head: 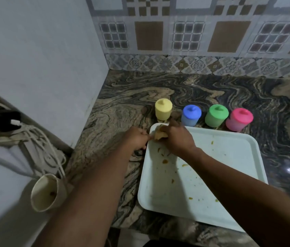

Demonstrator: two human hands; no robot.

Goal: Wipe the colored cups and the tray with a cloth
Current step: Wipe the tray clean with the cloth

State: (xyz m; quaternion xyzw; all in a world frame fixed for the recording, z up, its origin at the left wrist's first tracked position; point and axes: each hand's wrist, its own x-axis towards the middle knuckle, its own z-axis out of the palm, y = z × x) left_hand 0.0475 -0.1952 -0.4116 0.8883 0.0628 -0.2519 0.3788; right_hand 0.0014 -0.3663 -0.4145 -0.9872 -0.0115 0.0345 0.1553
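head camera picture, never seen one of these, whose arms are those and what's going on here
There is no machine here. The camera sits on a person's head and looks down, so both arms are that person's own. The right hand presses a yellowish cloth onto the far left corner of a white tray, which has brownish smears on it. The left hand seems to grip the tray's rim at that corner, probably to steady it. Behind the tray, on the marbled counter, four cups stand in a row: the yellow cup, blue cup, green cup and pink cup. Off to the left, a beige cup lies tilted near some white cables.
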